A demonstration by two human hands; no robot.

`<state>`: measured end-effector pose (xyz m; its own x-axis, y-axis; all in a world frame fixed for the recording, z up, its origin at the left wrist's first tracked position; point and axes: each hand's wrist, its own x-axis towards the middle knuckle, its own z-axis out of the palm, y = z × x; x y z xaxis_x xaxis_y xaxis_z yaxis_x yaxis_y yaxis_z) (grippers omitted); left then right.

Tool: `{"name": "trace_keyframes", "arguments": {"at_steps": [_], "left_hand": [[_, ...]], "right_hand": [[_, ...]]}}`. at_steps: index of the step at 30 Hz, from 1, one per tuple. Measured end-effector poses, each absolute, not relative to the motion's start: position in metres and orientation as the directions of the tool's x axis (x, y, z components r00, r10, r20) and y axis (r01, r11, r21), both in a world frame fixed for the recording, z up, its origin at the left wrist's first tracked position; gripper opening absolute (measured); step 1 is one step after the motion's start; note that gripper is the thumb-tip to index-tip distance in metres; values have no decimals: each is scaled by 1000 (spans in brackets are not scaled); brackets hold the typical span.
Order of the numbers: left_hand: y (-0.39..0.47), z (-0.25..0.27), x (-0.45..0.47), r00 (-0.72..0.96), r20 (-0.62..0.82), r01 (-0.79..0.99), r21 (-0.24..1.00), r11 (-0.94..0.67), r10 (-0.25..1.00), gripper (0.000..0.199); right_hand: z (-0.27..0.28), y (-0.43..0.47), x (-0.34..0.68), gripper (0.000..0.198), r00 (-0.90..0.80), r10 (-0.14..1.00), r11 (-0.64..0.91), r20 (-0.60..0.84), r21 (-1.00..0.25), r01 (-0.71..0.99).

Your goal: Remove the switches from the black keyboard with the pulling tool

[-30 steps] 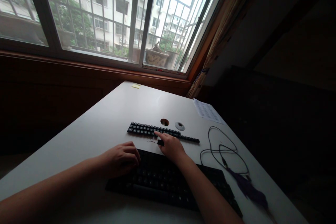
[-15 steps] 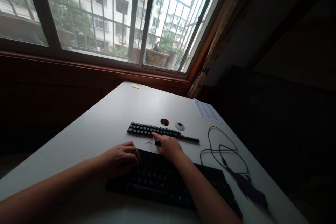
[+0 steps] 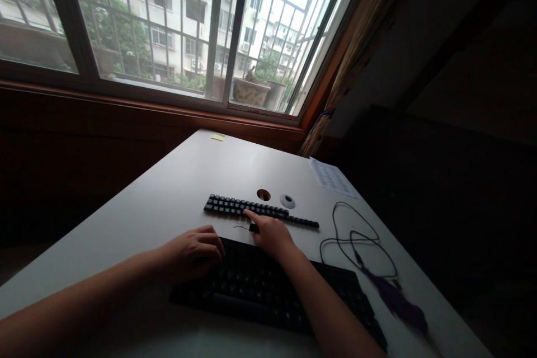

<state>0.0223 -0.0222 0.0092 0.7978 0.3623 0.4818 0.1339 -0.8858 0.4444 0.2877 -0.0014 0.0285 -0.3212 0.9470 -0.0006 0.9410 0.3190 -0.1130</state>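
A black keyboard (image 3: 268, 291) lies on the white table (image 3: 168, 201) close to me. My left hand (image 3: 193, 251) rests curled over the keyboard's left far corner. My right hand (image 3: 272, 235) reaches past the keyboard's far edge, thumb and fingers pinched on a small black keycap (image 3: 254, 228). Its index finger stretches onto a long row of loose black keycaps (image 3: 226, 206) laid out on the table. A thin bit of wire (image 3: 241, 227) lies just left of the held keycap.
Beyond the keycap row are a round cable hole (image 3: 263, 194) and its grey cover (image 3: 287, 201). A looped black cable (image 3: 352, 235) and a purple object (image 3: 398, 302) lie to the right, a printed sheet (image 3: 331, 176) farther back. A barred window (image 3: 180, 22) sits behind.
My right hand with the keycap shifted slightly left along the keycap row and back a little. The left hand has stayed where it was.
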Motion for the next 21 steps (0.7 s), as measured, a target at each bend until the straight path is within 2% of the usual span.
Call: {"name": "trace_keyframes", "arguments": {"at_steps": [11, 16, 21], "left_hand": [[-23, 13, 23, 799, 493, 127, 422, -898, 345, 13], [-23, 13, 23, 809, 455, 160, 438, -885, 371, 12], [-22, 9, 22, 803, 485, 127, 428, -895, 346, 12]], "right_hand": [[24, -2, 294, 68, -316, 949, 315, 10, -114, 942], [24, -3, 294, 66, -307, 951, 309, 31, -124, 943], [21, -4, 297, 63, -283, 958, 287, 49, -126, 950]]}}
